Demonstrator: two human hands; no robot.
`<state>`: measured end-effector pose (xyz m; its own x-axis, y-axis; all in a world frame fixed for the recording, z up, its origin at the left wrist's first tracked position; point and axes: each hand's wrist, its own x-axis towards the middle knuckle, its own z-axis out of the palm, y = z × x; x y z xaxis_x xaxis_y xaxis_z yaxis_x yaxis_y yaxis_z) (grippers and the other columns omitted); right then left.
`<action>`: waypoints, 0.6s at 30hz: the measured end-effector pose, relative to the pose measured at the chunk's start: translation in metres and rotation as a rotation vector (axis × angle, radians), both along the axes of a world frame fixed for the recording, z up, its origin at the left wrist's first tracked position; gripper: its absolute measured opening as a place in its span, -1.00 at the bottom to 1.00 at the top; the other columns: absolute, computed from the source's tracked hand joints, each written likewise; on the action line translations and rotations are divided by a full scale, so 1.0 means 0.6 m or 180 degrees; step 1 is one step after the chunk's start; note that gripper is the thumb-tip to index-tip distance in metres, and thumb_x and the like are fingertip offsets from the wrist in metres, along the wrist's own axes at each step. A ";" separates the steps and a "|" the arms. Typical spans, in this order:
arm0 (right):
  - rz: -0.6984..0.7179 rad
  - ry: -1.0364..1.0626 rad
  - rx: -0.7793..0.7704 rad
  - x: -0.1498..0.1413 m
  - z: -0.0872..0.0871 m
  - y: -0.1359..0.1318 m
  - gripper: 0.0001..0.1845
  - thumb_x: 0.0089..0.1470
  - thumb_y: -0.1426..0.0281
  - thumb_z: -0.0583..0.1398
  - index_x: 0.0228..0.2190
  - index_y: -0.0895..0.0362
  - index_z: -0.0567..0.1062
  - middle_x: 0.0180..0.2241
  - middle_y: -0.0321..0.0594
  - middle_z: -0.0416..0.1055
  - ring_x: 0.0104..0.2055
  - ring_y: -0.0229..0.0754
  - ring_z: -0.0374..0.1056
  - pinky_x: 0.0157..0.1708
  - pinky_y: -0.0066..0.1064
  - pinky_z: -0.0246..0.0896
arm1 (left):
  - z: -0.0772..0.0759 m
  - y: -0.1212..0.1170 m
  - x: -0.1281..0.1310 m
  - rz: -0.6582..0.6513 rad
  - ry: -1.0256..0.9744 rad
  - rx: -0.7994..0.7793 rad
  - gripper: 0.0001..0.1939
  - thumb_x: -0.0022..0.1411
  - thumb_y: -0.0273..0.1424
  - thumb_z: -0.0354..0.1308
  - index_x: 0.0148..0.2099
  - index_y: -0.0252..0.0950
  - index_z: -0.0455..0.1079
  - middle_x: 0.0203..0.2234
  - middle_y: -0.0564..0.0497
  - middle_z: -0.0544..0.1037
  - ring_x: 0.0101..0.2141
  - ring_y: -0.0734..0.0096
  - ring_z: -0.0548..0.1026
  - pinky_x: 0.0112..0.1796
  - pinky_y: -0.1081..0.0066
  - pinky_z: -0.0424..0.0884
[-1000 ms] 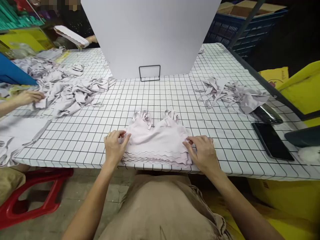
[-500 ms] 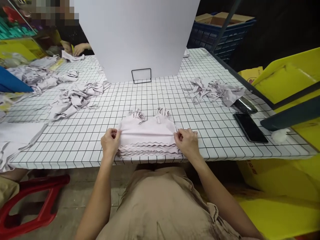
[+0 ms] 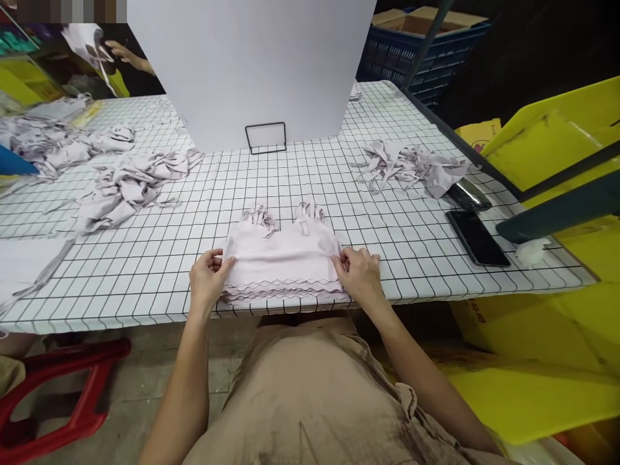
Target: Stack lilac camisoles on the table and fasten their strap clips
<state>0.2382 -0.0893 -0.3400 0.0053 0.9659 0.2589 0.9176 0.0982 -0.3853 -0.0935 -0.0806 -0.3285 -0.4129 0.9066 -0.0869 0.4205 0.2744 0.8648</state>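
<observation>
A neat stack of pale pink camisoles (image 3: 283, 261) lies before me at the table's front edge. Their wavy hems face me, and the thin straps are bunched in two clumps at the far side. My left hand (image 3: 207, 281) is closed at the left side of the top camisole, thumb on the cloth and fingers curled. At the right side, my right hand (image 3: 361, 274) pinches the same camisole between thumb and fingers. A small pale label (image 3: 305, 228) shows near the right straps.
Loose garments lie in heaps at left (image 3: 130, 184) and right (image 3: 416, 166). A phone (image 3: 477, 237) rests beside a dark glossy object (image 3: 469, 195). A white board (image 3: 256, 71) stands behind a black wire frame (image 3: 266, 138). Far left, a co-worker's hand (image 3: 126, 55) is near a raised garment.
My left thumb has shifted further in over the cloth, and the top camisole lies slightly nearer the layers below. The co-worker has lifted a garment off the table. The whole view has shifted slightly.
</observation>
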 end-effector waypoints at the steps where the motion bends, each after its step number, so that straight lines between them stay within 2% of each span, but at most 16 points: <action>1: 0.0033 -0.0026 -0.0107 0.002 0.002 -0.001 -0.71 0.22 0.28 0.10 -0.52 0.09 0.30 -0.55 -0.19 0.38 -0.35 -0.03 0.25 -0.19 -0.10 0.08 | 0.001 -0.001 -0.002 -0.0078 -0.0041 -0.0010 -0.42 -0.07 -0.05 0.32 -0.08 -0.33 0.45 -0.49 0.06 0.48 -0.45 0.34 0.46 -0.39 0.37 0.41; 2: 0.0049 -0.0064 -0.0215 0.003 0.006 -0.002 -0.72 0.22 0.30 0.09 -0.53 0.09 0.31 -0.55 -0.17 0.38 -0.35 -0.02 0.27 -0.18 -0.07 0.11 | 0.001 -0.002 -0.004 -0.0144 0.0015 -0.0045 -0.42 -0.05 -0.05 0.32 -0.06 -0.33 0.44 -0.49 0.05 0.48 -0.45 0.32 0.47 -0.37 0.34 0.43; 4: 0.0006 -0.0180 -0.0257 0.000 0.014 -0.006 -0.75 0.23 0.28 0.09 -0.46 0.11 0.39 -0.46 -0.10 0.45 -0.30 0.06 0.32 -0.10 0.08 0.16 | 0.004 -0.007 -0.003 -0.0169 0.0523 -0.0023 -0.43 0.00 -0.08 0.31 -0.02 -0.33 0.45 -0.42 -0.02 0.51 -0.39 0.22 0.51 -0.29 0.24 0.48; 6: 0.0113 -0.0298 -0.0059 -0.013 0.020 -0.010 -0.67 0.28 0.20 0.06 -0.19 0.17 0.48 -0.19 0.07 0.51 -0.10 0.21 0.37 0.06 0.29 0.07 | 0.003 -0.013 0.010 -0.0264 0.1306 0.0332 -0.45 0.10 -0.12 0.29 0.08 -0.31 0.44 -0.19 -0.17 0.56 -0.17 0.04 0.55 -0.12 0.08 0.49; 7: 0.0291 -0.0358 0.0043 -0.025 0.021 -0.012 -0.56 0.31 0.16 0.03 0.00 0.20 0.45 0.00 0.16 0.46 0.06 0.28 0.33 0.16 0.35 -0.03 | 0.001 -0.017 0.023 -0.0466 0.1648 0.0579 -0.44 0.18 -0.14 0.24 0.16 -0.28 0.40 -0.01 -0.24 0.52 0.00 -0.05 0.50 0.00 0.00 0.44; 9: 0.0812 -0.0501 0.0051 -0.051 0.015 -0.017 -0.37 0.35 0.10 -0.02 0.28 0.20 0.22 0.30 0.18 0.20 0.35 0.29 0.07 0.29 0.36 -0.22 | -0.008 -0.022 0.054 -0.1153 0.2115 0.0916 -0.42 0.34 -0.18 0.12 0.35 -0.22 0.23 0.28 -0.25 0.32 0.29 -0.08 0.25 0.23 -0.09 0.22; 10: 0.1040 -0.0586 -0.0024 -0.063 0.009 -0.019 -0.32 0.36 0.08 -0.04 0.35 0.18 0.11 0.38 0.15 0.07 0.43 0.26 -0.07 0.32 0.36 -0.27 | -0.015 -0.024 0.070 -0.1491 0.2254 0.0924 -0.40 0.39 -0.19 0.06 0.40 -0.22 0.14 0.36 -0.22 0.23 0.37 -0.06 0.12 0.30 -0.11 0.09; 12: 0.1248 -0.0728 -0.0193 -0.075 -0.005 -0.027 -0.26 0.36 0.05 -0.04 0.40 0.15 0.00 0.44 0.11 -0.08 0.48 0.24 -0.20 0.32 0.41 -0.30 | -0.027 -0.026 0.094 -0.1826 0.2400 0.0778 -0.34 0.43 -0.18 0.00 0.46 -0.28 0.02 0.42 -0.23 0.11 0.42 -0.06 -0.04 0.36 -0.14 -0.11; 14: 0.1227 -0.0725 -0.0249 -0.065 -0.015 -0.036 -0.24 0.35 0.03 -0.04 0.41 0.13 -0.03 0.45 0.11 -0.13 0.48 0.26 -0.22 0.28 0.47 -0.26 | -0.032 -0.028 0.099 -0.1858 0.2327 0.0678 -0.28 0.41 -0.14 0.02 0.47 -0.32 -0.03 0.43 -0.25 0.06 0.43 -0.08 -0.10 0.37 -0.15 -0.18; 16: 0.0989 -0.0466 -0.0125 -0.035 -0.015 -0.043 -0.26 0.36 0.04 -0.05 0.40 0.15 0.00 0.43 0.15 -0.08 0.47 0.26 -0.14 0.27 0.42 -0.12 | -0.026 -0.033 0.084 -0.1571 0.2012 0.0685 -0.26 0.40 -0.10 0.04 0.48 -0.27 -0.03 0.44 -0.22 0.04 0.44 -0.04 -0.13 0.37 -0.10 -0.13; 18: 0.0476 0.0007 -0.0070 0.005 0.000 -0.044 -0.30 0.36 0.06 -0.02 0.34 0.22 0.12 0.32 0.23 0.18 0.33 0.25 0.18 0.19 0.26 0.18 | -0.012 -0.040 0.051 -0.0933 0.1550 0.0600 -0.24 0.37 -0.04 0.05 0.46 -0.26 0.01 0.41 -0.26 0.09 0.41 -0.06 0.01 0.33 -0.05 0.08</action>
